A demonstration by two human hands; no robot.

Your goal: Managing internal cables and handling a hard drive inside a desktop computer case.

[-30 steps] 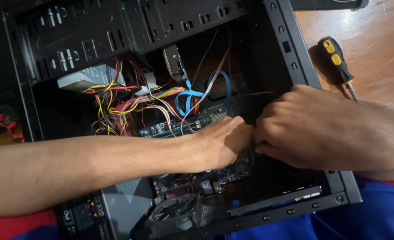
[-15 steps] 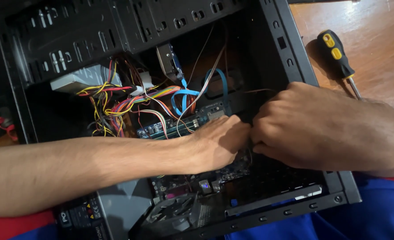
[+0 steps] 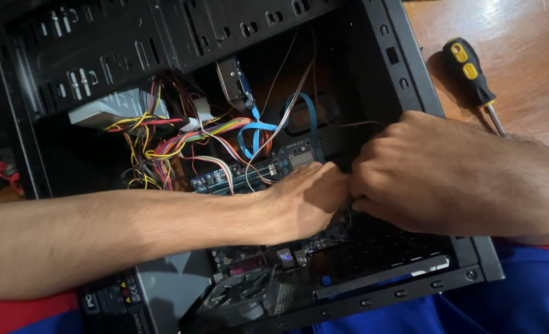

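An open black computer case (image 3: pixel 410 80) lies on its side in front of me. Both my hands reach into it over the motherboard (image 3: pixel 256 176). My left hand (image 3: pixel 305 201) and my right hand (image 3: pixel 448 176) meet with fingertips together near the case's right inner side. The fingers are curled and pinched, and what they grip is hidden between them. A tangle of coloured wires (image 3: pixel 163 145) and a blue flat cable (image 3: pixel 259 130) lie just beyond the left hand.
A black and yellow screwdriver (image 3: pixel 472 77) lies on the wooden floor (image 3: pixel 522 43) right of the case. A fan (image 3: pixel 237 294) sits at the case's near side. A grey drive (image 3: pixel 110 108) sits under the black drive bays (image 3: pixel 101 55).
Both hands stay pinched together at the same spot. The view has shifted slightly; nothing else has visibly moved.
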